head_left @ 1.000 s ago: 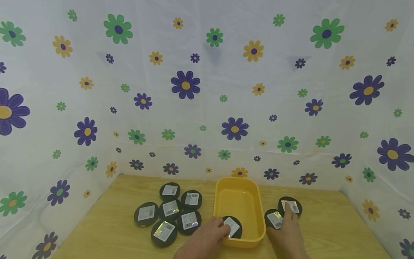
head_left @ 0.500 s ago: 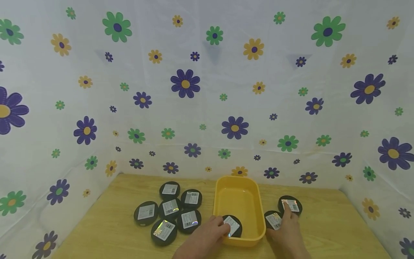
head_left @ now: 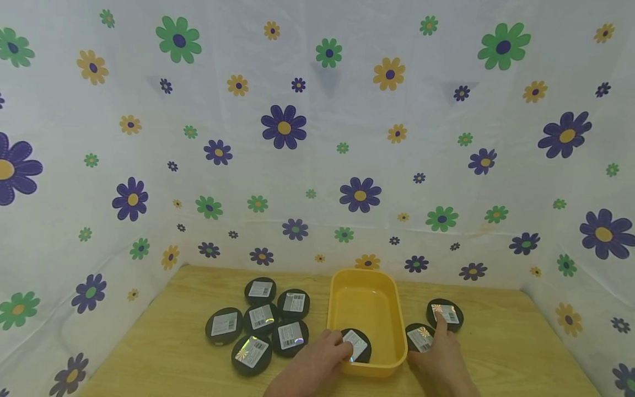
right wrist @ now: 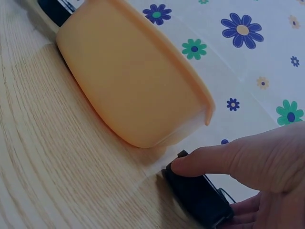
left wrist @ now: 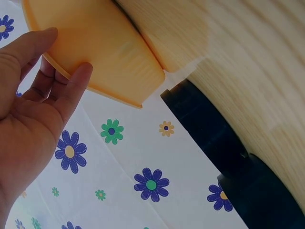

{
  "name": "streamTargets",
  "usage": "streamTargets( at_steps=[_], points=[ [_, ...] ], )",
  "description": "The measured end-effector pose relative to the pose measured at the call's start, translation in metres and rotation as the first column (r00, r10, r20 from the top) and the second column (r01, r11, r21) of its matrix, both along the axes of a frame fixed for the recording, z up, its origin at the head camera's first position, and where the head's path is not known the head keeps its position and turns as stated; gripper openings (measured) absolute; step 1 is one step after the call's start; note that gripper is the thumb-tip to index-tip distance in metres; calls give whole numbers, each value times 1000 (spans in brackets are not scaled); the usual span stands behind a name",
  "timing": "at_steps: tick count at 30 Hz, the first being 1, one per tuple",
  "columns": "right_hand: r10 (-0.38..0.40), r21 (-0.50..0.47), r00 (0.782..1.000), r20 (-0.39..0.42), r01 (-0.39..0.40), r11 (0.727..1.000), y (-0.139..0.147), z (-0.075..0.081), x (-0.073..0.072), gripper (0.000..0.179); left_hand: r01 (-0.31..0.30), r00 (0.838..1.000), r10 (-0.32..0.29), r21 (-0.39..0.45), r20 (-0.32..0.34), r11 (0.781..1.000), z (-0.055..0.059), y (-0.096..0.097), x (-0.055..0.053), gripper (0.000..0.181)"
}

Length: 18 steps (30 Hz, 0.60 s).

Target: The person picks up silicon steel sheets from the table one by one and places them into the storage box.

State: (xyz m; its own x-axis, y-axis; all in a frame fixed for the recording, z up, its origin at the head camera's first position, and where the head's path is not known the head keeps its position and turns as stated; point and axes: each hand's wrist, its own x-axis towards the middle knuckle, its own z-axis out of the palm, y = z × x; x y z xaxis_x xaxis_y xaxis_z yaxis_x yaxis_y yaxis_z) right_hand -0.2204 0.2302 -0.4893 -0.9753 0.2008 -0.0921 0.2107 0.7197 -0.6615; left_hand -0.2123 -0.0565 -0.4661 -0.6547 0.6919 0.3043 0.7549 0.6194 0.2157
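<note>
Gripping yellow tray [head_left: 366, 303], containing labelled black disc [head_left: 362, 346] under fingertips, with curled fingers of left hand [head_left: 321, 357]; pinching second disc [head_left: 419, 337], outside, between thumb and fingers of right hand [head_left: 440, 357].

Reach from above, tight at the sides
The far half of the yellow tray [head_left: 364, 309] can be entered from above; the left hand [head_left: 319, 353] and a black disc [head_left: 356, 344] fill its near left corner. Between tray and six discs [head_left: 261, 317] runs a narrow lane, blocked nearest by that hand. Right, the right hand [head_left: 441, 353] and near right disc [head_left: 420, 339] crowd the wall; free worktop [head_left: 511, 342] lies beyond. Flowered sheet [head_left: 317, 176] stands behind.
</note>
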Motion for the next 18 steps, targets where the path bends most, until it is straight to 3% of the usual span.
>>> streamTargets(
  at_steps=[6, 18],
  points=[
    [-19, -56, 1000, 19, 20, 998, 0, 3, 0, 126, 4, 1000, -4, 0, 8, 1000, 1, 0, 0, 22],
    [-3, -23, 998, -61, 1, 1000, 2, 6, 0, 119, 23, 1000, -23, 12, -8, 1000, 1, -1, 0, 22]
  ],
)
